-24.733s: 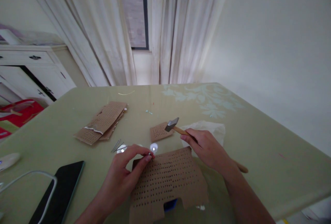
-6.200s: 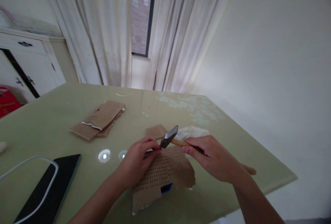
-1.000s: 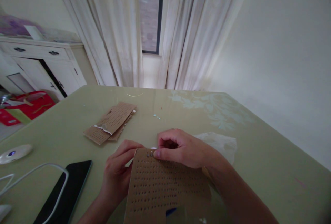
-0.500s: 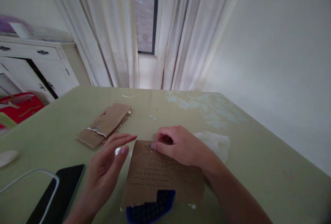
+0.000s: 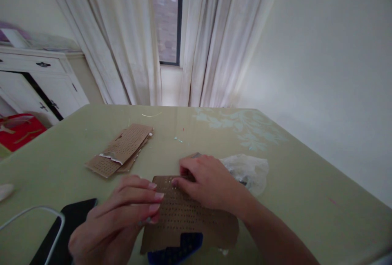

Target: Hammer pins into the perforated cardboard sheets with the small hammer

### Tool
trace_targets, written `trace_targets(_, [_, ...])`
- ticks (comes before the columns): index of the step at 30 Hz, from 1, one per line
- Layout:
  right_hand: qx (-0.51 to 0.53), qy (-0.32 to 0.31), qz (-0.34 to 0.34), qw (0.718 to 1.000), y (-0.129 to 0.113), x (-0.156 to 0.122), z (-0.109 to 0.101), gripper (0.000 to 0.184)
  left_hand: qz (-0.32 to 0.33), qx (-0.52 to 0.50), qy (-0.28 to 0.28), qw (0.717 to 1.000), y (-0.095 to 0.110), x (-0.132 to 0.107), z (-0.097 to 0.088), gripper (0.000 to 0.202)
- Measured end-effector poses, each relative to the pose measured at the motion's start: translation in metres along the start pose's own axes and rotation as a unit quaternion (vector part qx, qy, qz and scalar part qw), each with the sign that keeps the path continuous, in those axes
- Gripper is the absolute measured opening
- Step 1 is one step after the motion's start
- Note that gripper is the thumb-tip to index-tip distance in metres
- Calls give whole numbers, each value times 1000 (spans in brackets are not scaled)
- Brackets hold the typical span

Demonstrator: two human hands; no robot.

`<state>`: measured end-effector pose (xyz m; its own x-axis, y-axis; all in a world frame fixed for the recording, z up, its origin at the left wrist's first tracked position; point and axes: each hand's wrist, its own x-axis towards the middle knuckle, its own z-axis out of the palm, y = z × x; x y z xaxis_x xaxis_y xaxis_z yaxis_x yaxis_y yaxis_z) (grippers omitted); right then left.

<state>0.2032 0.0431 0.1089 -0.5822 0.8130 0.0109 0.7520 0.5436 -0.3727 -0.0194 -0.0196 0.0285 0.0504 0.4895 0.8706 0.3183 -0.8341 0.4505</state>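
You have a stack of cardboard scraps (image 5: 120,150) left of centre, a dark phone (image 5: 76,212) with a white cable (image 5: 30,210) at lower left, a plastic bag (image 5: 249,169) right of centre, and curtains (image 5: 128,36) across the top.

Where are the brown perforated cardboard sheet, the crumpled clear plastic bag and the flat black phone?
brown perforated cardboard sheet (image 5: 196,220): head view, bare middle.
crumpled clear plastic bag (image 5: 251,168): head view, middle.
flat black phone (image 5: 75,212): head view, far end.

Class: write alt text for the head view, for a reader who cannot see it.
A right hand rests on the far edge of a brown perforated cardboard sheet on a pale green table; the left hand curls beside it.
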Motion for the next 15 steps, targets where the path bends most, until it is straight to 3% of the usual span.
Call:
trace_targets(3, [86, 10, -3, 996, 8, 0, -10, 25, -152, 74, 103, 980, -16, -8, -1, 9])
trace_targets(5, [128, 17, -2, 992, 15, 0, -16, 22, -297, 147, 143, 933, -36, -10, -2, 15])
trace_targets(6, [145, 15, -2, 989, 18, 0, -18, 20, -353, 158, 101, 917, -46, -10, -2, 22])
trace_targets(8, [182, -1, -6, 983, 24, 2, -20, 16, -415, 195, -51, 887, -64, -10, -3, 26])
trace_targets(10, [211, -19, -7, 977, 28, 4, -20, 14, -437, 265, -190, 838, -76, -11, -2, 23])
trace_targets(11, [220, -24, -7, 975, 29, 5, -20, 13, -438, 294, -233, 817, -79, -13, 0, 22])
trace_targets(13, [231, -30, -5, 973, 30, 7, -18, 10, -434, 325, -265, 797, -82, -16, 3, 22])
trace_targets(15, [235, -30, -3, 972, 30, 8, -18, 8, -428, 326, -265, 800, -84, -20, 5, 22])
